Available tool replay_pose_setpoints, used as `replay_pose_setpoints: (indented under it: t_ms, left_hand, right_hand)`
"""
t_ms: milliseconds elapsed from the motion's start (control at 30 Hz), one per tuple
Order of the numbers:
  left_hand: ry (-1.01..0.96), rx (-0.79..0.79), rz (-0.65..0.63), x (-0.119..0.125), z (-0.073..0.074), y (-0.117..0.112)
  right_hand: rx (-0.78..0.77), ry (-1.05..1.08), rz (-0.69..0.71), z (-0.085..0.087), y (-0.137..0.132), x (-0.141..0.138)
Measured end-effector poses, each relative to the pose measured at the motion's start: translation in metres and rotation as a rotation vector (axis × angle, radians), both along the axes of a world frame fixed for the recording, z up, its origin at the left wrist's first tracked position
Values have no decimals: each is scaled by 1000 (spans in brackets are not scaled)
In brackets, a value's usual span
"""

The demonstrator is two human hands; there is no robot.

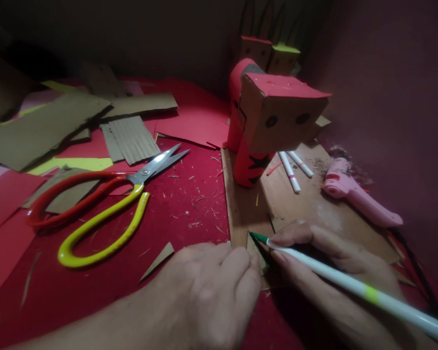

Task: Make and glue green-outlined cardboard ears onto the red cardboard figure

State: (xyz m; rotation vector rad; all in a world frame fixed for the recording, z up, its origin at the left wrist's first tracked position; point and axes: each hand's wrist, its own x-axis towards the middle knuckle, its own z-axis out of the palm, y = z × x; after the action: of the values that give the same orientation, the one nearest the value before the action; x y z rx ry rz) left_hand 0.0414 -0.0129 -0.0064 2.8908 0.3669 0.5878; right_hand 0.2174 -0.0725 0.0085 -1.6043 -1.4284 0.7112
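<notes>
In my right hand (pixel 345 260) is a white felt-tip pen (pixel 324 270) with a green nib end and a yellow-green band, pinched near its tip. The nib meets the upper edge of a small cut cardboard piece (pixel 253 247). My left hand (pixel 215 287) is closed, its curled fingers holding that piece down on a wooden board (pixel 243 214); the fingers cover part of the piece. A small triangular cardboard scrap (pixel 158 260) lies left of my left hand. Scissors (pixel 136 187) with red and yellow handles rest further left, their blades slightly apart.
A red-and-cardboard animal figure (pixel 281 116) stands on the board, with similar figures (pixel 286 58) behind. White sticks (pixel 290 172) and a pink glue gun (pixel 361 194) lie to the right. Cardboard strips (pixel 51 124) and coloured paper (pixel 190 114) spread over the red surface (pixel 182 209).
</notes>
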Motion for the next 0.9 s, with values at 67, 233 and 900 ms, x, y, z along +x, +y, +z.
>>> replay_pose_setpoints:
  t_ms: [67,233,900]
  left_hand:
    - [24,-17,-20,-1,3,1]
    - [24,-45,-57,-2,3,3]
    - [10,-7,-41,-2,1,1]
  right_hand:
    - [10,-11,-13,1,1,-1]
    - [6,-4,-29,-3,-2,-3]
    - [69,12,30,-16,-6,1]
